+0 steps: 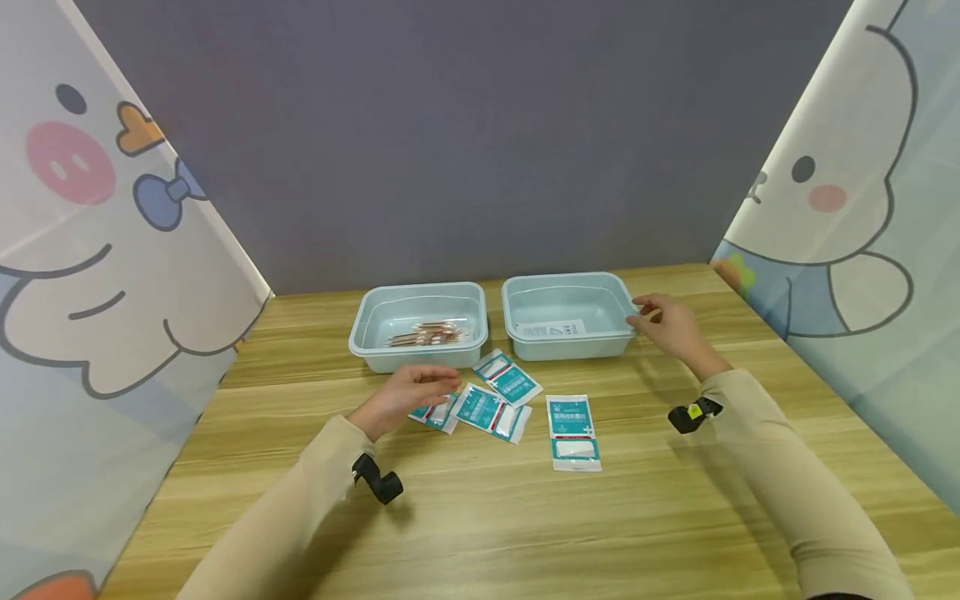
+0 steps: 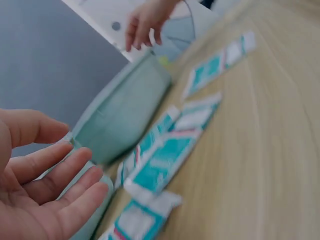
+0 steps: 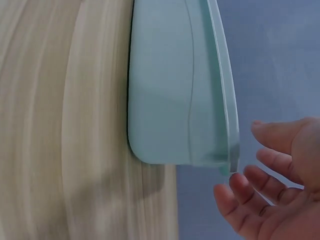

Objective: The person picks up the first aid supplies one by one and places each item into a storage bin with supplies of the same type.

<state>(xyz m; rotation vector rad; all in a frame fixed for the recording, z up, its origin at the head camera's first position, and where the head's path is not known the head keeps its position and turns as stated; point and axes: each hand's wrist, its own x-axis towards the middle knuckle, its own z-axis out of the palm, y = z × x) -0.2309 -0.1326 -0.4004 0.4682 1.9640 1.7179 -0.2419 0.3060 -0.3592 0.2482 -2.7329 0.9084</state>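
Note:
My left hand (image 1: 405,398) hovers over the front of the left plastic tray, fingers loosely bent and holding nothing. Below it lie several teal-and-white dressing packets (image 1: 491,412), partly overlapping; one is half hidden by the hand. A separate dressing packet (image 1: 573,433) lies flat to the right. My right hand (image 1: 672,329) is at the right end of the pale blue right tray (image 1: 572,348). Its relaxed fingers (image 3: 243,187) are close to the rim corner; whether they touch it I cannot tell. Brown-stemmed cotton swabs (image 1: 431,335) lie in the left tray (image 1: 420,361).
A white printed slip or label (image 1: 551,328) shows inside the right tray. Both trays stand side by side at the back of the wooden table (image 1: 480,525). Behind rises a grey panel (image 1: 465,142), with cartoon-printed panels (image 1: 862,267) at both sides.

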